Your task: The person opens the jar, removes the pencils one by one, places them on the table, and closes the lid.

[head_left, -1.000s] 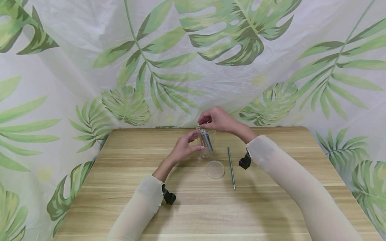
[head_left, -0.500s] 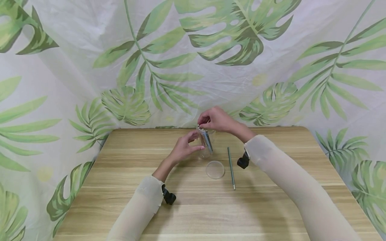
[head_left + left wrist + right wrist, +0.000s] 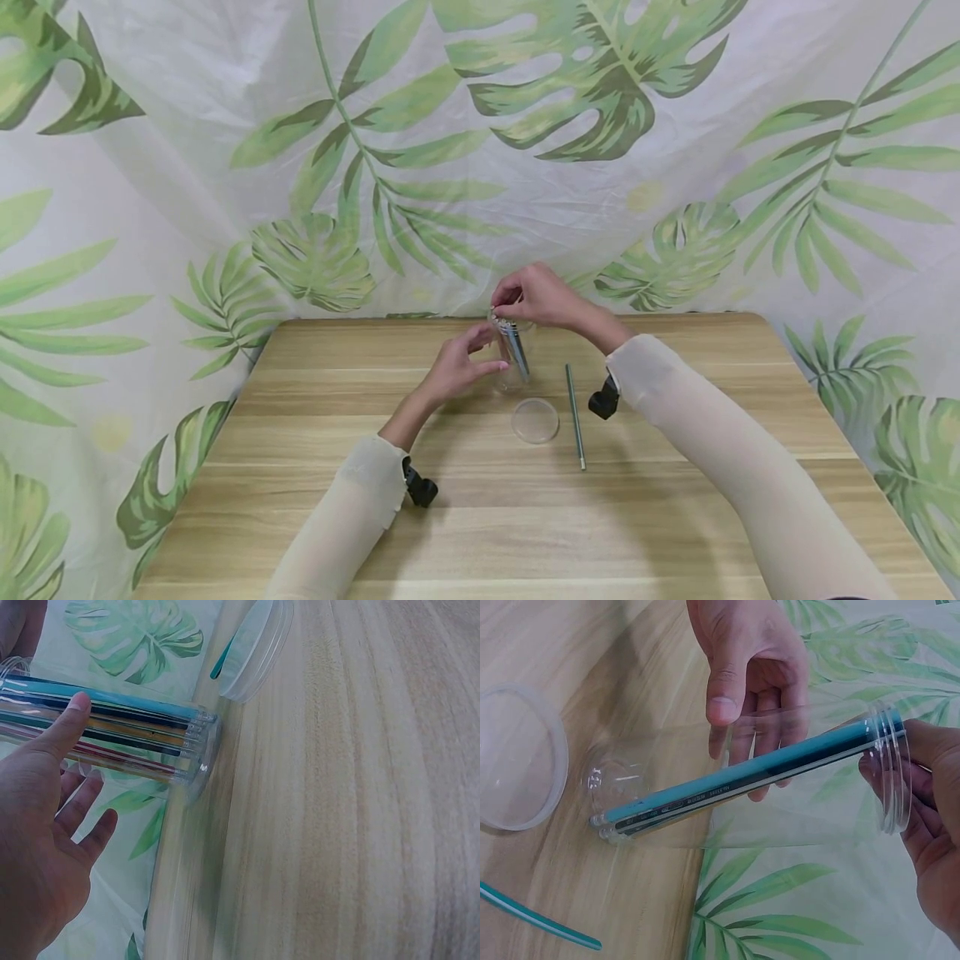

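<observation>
A clear plastic jar (image 3: 795, 817) stands near the back edge of the table, with several pencils (image 3: 757, 769) leaning inside it. My left hand (image 3: 454, 367) holds the jar's side, thumb in front and fingers round behind, as the left wrist view also shows. At the jar's mouth, my right hand (image 3: 547, 297) pinches the upper pencil ends, fingertips right at the ribbed rim; its grip is partly hidden. In the right wrist view, blue, dark and striped pencils lie close together at a slant.
A round clear lid (image 3: 535, 421) lies on the wooden table (image 3: 480, 533) in front of the jar. One loose green pencil (image 3: 575, 417) is to the lid's right. Behind the table hangs a leaf-patterned cloth (image 3: 540, 208).
My right hand and forearm have shifted very slightly left at the jar's mouth. The left hand, jar, lid and loose pencil keep their places.
</observation>
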`<state>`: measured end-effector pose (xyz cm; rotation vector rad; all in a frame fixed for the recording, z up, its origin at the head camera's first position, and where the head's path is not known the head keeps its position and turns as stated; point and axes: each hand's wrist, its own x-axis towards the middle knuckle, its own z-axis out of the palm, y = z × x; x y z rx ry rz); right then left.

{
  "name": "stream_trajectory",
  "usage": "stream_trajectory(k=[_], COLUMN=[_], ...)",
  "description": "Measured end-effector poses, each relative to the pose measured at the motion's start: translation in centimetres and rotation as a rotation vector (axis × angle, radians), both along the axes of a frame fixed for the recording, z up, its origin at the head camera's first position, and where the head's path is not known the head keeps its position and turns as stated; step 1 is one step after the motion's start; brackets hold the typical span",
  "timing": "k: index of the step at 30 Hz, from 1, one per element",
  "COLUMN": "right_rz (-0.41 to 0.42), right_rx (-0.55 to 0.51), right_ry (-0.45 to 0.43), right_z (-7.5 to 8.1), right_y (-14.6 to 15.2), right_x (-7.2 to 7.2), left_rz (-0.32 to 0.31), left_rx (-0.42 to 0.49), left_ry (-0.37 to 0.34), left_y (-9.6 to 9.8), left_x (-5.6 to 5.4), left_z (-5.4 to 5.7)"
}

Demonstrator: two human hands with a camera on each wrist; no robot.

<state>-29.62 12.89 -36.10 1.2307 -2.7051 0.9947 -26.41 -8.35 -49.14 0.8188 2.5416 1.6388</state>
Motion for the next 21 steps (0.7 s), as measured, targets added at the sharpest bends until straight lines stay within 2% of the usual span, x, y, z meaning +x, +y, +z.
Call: stream_trajectory(k=[8, 21], right_rz=[0.017, -0.007], right_rx=[-0.051, -0.222], right_ry=[-0.015, -0.059], right_z=[-0.33, -0.61], right_y=[0.27, 0.54], right_x=[-0.1, 0.16], left_rz=[0.012, 0.009], left_rx=[-0.019, -0.012], left_ry=[-0.014, -0.001], left_y=[-0.03, 0.0], left_x=[0.03, -0.03], left_z=[0.04, -0.06])
